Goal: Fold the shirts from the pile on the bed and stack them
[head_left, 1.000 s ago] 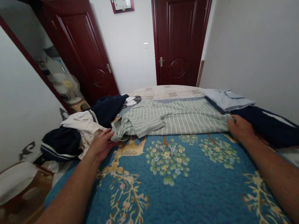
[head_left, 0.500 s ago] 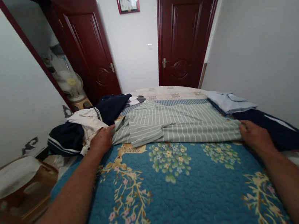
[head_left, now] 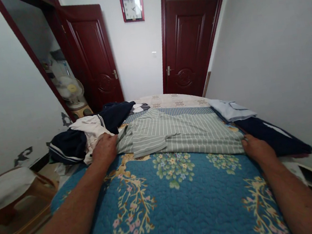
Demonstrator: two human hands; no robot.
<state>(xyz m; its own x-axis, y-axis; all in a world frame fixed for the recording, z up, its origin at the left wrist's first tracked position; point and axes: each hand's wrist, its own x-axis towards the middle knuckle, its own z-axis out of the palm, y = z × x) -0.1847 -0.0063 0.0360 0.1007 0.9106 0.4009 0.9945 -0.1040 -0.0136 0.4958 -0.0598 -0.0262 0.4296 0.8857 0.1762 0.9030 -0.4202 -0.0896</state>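
A pale green, white-striped shirt lies sideways across the blue floral bedspread, its near side folded over and one sleeve turned toward me. My left hand is closed at the shirt's left end, beside the heap of clothes. At the opposite end, my right hand pinches the corner of the fabric. The cloth stretches fairly flat between both hands. The fingertips of my left hand are partly hidden by the hand itself.
Navy and cream clothes are heaped at the left. Folded light-blue clothing and a dark navy garment lie at the right. A stool stands left of the bed; a fan is in the doorway.
The view has tilted up and shifted slightly. Both hands keep their hold at the two ends of the shirt, which looks nearly the same.
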